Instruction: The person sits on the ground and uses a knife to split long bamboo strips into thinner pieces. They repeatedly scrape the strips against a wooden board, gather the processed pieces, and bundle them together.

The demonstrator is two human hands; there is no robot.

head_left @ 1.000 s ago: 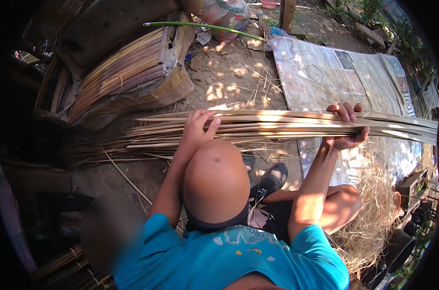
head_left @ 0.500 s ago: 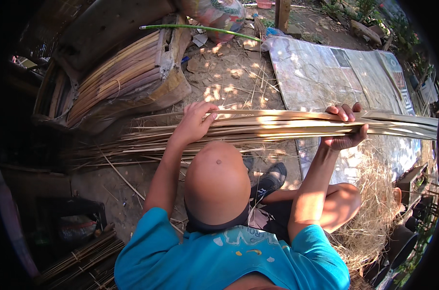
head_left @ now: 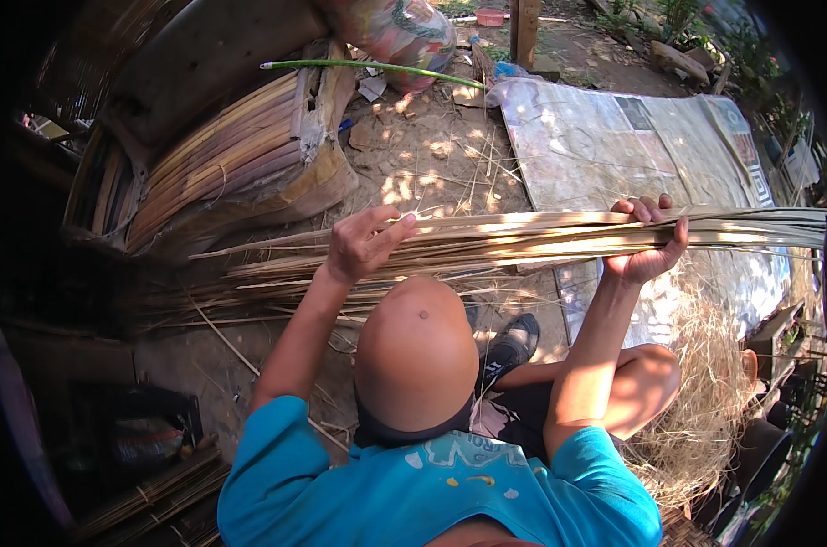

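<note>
A long bundle of thin, pale bamboo strips lies crosswise in front of my raised knee, its left ends fanned out and its right part gathered. My right hand is wrapped around the bundle toward its right end, thumb on the near side and fingertips over the far edge. At the far edge of the left part, my left hand has curled fingers, with thumb and forefinger pinched on the strips. How many strips are in that pinch is hidden. More loose strips spread below toward the dark left side.
A worn sofa with wooden slats stands at upper left. A green stalk lies beyond it. A printed sheet covers the ground at right, with a heap of fine shavings beside my bent leg. A wooden post rises behind.
My left hand has gone from lying over the strips with fingers extended to a curled pinch. The strips' left ends have shifted and spread. My right hand keeps its hold.
</note>
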